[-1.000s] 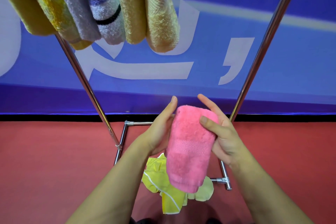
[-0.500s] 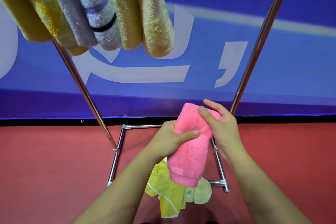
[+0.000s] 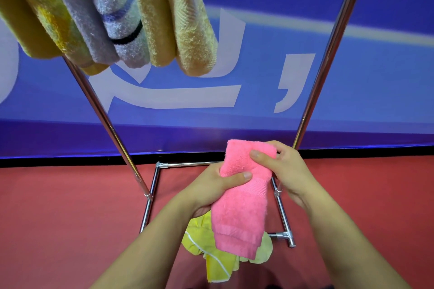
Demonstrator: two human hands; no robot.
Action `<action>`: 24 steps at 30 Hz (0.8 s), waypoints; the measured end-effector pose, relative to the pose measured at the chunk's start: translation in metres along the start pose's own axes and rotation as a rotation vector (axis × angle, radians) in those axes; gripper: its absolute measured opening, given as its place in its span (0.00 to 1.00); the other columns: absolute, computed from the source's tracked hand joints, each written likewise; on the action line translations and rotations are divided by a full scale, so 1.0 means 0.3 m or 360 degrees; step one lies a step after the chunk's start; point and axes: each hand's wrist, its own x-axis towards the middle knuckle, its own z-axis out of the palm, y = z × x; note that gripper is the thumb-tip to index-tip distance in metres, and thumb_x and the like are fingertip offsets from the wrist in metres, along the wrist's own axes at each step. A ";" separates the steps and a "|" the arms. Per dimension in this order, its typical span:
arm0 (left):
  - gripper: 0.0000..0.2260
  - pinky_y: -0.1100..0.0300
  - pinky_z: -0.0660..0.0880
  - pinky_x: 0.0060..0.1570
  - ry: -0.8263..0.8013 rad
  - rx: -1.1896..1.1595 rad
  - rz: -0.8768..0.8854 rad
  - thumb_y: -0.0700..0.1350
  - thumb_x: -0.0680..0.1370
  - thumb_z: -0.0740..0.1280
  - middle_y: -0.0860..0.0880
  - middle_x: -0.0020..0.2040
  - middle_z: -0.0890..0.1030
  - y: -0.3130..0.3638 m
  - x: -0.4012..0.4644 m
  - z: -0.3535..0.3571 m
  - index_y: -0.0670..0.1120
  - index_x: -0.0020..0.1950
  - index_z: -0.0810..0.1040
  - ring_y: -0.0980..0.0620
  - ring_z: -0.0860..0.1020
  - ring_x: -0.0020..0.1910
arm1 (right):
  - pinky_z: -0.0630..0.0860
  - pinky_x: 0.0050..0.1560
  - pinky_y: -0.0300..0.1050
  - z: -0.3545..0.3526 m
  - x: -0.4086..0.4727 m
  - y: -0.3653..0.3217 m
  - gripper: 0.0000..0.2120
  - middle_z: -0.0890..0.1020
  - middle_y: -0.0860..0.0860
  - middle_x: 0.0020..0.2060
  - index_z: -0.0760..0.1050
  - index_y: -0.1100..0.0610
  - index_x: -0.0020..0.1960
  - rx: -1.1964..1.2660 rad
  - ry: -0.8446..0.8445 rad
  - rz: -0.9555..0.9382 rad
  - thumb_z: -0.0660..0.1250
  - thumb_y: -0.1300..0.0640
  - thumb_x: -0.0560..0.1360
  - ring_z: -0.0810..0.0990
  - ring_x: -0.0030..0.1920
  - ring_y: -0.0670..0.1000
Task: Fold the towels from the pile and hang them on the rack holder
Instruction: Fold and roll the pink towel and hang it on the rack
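Observation:
A folded pink towel hangs between my hands, low in the middle of the view. My left hand grips its left edge with the thumb laid across the front. My right hand pinches its upper right part, thumb on the front. Several folded towels in yellow, grey, striped and tan hang from the top of the rack, upper left. The steel rack's posts run up on both sides. On the floor under the pink towel lies a yellow-green towel, partly hidden.
The rack's base frame of steel tubes lies on the red floor around the yellow-green towel. A blue banner wall with white lettering stands right behind the rack.
My left hand went from resting flat against the towel's side to gripping it with the thumb across the front. The right thumb now pinches near the top. The towel is more bunched.

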 end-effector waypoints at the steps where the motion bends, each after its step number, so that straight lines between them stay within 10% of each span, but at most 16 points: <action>1: 0.14 0.52 0.81 0.54 -0.0012 -0.0046 -0.0002 0.37 0.79 0.71 0.39 0.59 0.85 0.000 0.001 0.007 0.38 0.64 0.81 0.44 0.85 0.55 | 0.83 0.54 0.56 0.005 -0.001 -0.003 0.17 0.87 0.60 0.48 0.79 0.65 0.56 0.0056 0.0053 -0.0031 0.78 0.59 0.71 0.87 0.49 0.58; 11: 0.38 0.39 0.75 0.68 -0.0248 0.0186 0.0205 0.23 0.69 0.74 0.42 0.68 0.80 -0.042 0.007 0.059 0.48 0.75 0.70 0.40 0.78 0.69 | 0.83 0.47 0.52 0.013 0.017 -0.008 0.14 0.87 0.60 0.47 0.81 0.64 0.54 0.0416 0.0608 -0.0018 0.78 0.59 0.72 0.86 0.43 0.54; 24: 0.16 0.45 0.79 0.64 0.0246 0.0214 0.0300 0.38 0.78 0.73 0.45 0.59 0.86 -0.053 0.058 0.047 0.43 0.65 0.80 0.43 0.84 0.60 | 0.81 0.60 0.57 0.048 0.036 0.027 0.16 0.87 0.54 0.52 0.80 0.57 0.58 0.0289 0.0472 -0.0112 0.78 0.57 0.72 0.86 0.55 0.55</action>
